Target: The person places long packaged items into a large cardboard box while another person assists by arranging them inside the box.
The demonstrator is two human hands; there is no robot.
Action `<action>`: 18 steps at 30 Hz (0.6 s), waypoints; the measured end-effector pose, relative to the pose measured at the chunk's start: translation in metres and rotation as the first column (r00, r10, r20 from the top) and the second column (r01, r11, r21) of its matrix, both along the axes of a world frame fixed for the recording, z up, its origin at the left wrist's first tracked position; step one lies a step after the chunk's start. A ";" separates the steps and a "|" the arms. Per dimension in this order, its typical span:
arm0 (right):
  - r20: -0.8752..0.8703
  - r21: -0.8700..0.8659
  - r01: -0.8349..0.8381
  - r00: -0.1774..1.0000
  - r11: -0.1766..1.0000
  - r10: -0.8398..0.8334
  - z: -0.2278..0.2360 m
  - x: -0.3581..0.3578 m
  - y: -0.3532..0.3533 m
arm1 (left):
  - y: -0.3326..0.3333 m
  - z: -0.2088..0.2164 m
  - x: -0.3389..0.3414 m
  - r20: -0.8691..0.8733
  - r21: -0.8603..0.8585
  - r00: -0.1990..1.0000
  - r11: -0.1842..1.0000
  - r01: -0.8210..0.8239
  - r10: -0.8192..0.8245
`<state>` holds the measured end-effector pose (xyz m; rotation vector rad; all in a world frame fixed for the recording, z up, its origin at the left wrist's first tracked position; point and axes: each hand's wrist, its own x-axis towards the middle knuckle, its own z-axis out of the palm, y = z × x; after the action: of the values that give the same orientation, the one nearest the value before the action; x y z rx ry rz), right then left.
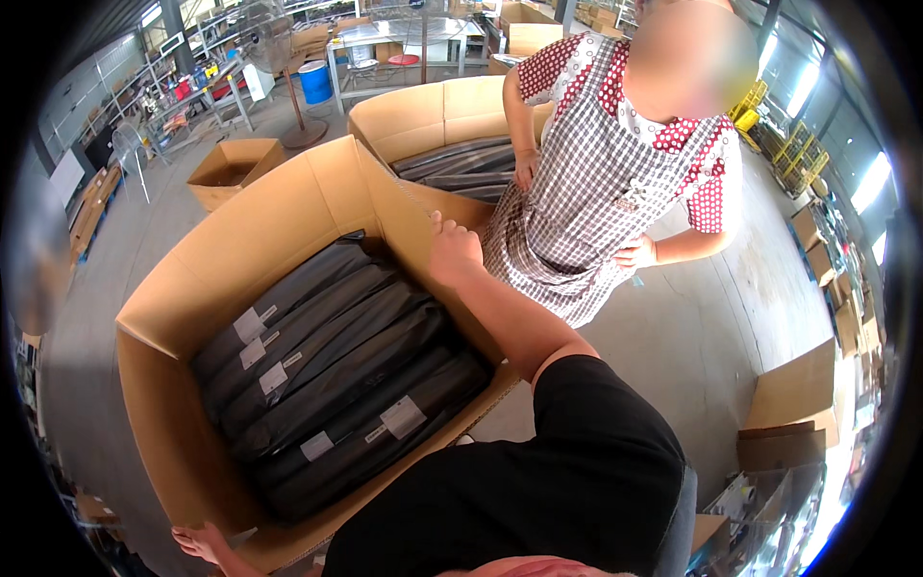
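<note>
A large open cardboard box (130, 385) stands in front of me. Inside lie several long bundles (332, 346) in black plastic wrapping, side by side, with white labels on them. My right hand (454, 250) reaches across to the box's far right rim, its fingers curled over the edge. Down at the near left corner, my left hand (199, 541) rests against the rim, its fingers stretched outward and apart. The rim hides part of both hands.
A co-worker in a checked apron (577, 192) stands beyond the box on the right, hands at the hips. Behind is a second cardboard box (433, 115) with black bundles. A smaller box (231, 168), a standing fan (298, 125) and a blue drum (314, 83) are farther back.
</note>
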<state>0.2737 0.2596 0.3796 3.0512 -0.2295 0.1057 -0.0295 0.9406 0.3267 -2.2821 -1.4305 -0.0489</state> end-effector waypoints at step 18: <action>-0.099 -0.209 -0.097 0.992 0.973 0.077 -0.029 0.058 0.056 | 0.047 -0.028 0.058 0.204 -0.177 0.978 0.981 0.084 -0.047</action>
<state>0.3321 0.3156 0.3508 2.8426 -0.0722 -0.0031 0.0281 0.9872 0.2983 -2.5378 -1.5135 -0.1763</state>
